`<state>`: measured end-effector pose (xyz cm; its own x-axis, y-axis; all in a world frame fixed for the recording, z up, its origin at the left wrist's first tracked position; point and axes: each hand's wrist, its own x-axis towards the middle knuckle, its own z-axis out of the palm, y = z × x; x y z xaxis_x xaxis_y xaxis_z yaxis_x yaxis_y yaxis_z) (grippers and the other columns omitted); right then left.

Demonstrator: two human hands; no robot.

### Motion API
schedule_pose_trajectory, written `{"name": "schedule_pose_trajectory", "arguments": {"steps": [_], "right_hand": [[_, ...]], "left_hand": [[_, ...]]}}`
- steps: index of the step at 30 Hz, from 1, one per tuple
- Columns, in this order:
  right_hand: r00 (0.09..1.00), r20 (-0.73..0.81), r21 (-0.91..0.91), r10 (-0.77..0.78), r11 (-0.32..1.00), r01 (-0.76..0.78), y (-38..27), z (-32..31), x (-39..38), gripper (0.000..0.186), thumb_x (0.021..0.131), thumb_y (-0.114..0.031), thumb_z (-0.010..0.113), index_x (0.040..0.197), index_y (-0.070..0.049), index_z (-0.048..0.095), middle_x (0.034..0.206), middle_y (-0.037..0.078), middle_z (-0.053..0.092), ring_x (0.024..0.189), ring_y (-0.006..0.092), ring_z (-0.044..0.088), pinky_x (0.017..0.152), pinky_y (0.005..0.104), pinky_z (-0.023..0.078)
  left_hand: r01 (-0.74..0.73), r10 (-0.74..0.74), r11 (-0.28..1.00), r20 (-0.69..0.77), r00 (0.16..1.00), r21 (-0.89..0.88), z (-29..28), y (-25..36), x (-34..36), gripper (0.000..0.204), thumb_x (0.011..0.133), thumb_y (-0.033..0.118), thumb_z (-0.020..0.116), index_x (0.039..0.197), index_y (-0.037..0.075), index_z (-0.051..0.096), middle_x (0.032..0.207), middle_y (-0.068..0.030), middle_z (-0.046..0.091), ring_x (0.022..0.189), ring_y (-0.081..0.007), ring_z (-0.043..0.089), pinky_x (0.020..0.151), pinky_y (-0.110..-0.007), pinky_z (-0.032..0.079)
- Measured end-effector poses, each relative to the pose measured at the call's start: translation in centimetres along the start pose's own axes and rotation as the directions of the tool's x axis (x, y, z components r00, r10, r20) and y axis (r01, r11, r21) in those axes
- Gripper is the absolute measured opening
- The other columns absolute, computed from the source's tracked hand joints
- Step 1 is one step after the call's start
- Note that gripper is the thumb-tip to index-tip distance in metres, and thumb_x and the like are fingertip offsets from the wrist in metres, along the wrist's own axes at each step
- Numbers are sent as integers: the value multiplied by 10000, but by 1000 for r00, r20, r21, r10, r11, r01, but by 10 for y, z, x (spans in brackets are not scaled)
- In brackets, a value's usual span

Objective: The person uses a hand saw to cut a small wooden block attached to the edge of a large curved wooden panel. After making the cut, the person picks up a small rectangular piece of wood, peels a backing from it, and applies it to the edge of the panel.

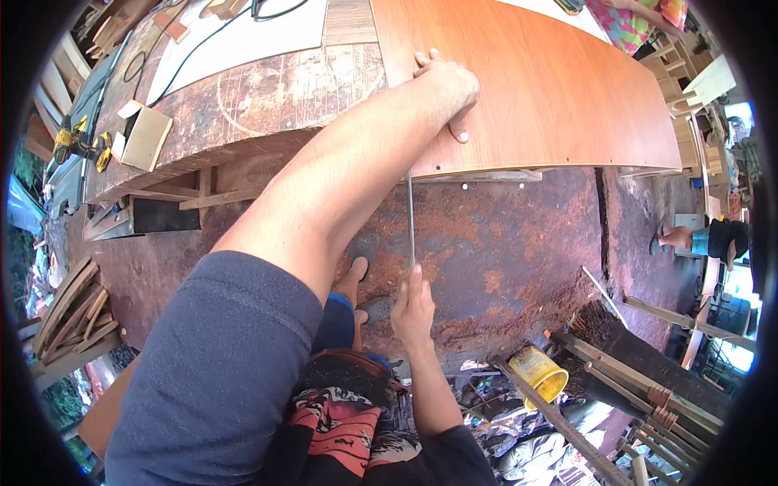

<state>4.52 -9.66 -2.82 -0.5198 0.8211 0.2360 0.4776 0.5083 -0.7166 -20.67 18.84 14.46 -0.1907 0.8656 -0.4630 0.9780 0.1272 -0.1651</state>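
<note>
A wide orange-brown wood-grain panel (551,89) lies on the workbench, its near edge jutting over the front. My left hand (450,85) presses down on the panel near its left side, fingers and thumb apart. Below the bench edge, my right hand (413,308) is closed around the lower end of a long thin metal rod (412,219). The rod runs up to the panel's near edge, close to my left forearm. Its gripped end is hidden in my fingers, and I cannot tell how its far tip meets the panel.
A worn workbench (284,89) carries a small open cardboard box (146,135). A yellow-black cordless drill (77,146) is farther left. On the floor side are a yellow bucket (539,377) and wood strips (632,364). People stand at the top right and far right.
</note>
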Motion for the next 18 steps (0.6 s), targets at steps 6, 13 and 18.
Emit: {"name": "schedule_pose_trajectory", "arguments": {"steps": [6, 13, 18], "right_hand": [[999, -28, 9, -42, 999, 42, -28, -3, 69, 662, 956, 41, 602, 1572, -59, 381, 909, 216, 584, 707, 391, 588, 596, 466, 487], [994, -84, 1, -71, 997, 71, 23, 19, -6, 650, 936, 54, 613, 1547, -62, 425, 886, 180, 572, 662, 361, 598, 558, 443, 496], [987, -142, 47, -70, 996, 77, 9, 21, 62, 676, 887, 18, 658, 1513, -183, 502, 893, 130, 565, 655, 321, 632, 539, 428, 545]], "left_hand": [[-20, 21, 1000, 79, 997, -6, -16, 3, -8, 1153, 619, 733, 865, 1509, 85, 522, 1633, -191, 377, 1523, -527, 215, 1184, -694, 251], [-23, 26, 997, 37, 999, -70, -10, -4, -4, 1112, 625, 698, 885, 1487, 84, 545, 1600, -196, 422, 1512, -515, 257, 1181, -685, 287], [-93, 92, 996, 104, 990, 6, -11, -5, 2, 958, 663, 727, 845, 1359, 93, 668, 1404, -171, 631, 1348, -400, 545, 1103, -553, 452]]}}
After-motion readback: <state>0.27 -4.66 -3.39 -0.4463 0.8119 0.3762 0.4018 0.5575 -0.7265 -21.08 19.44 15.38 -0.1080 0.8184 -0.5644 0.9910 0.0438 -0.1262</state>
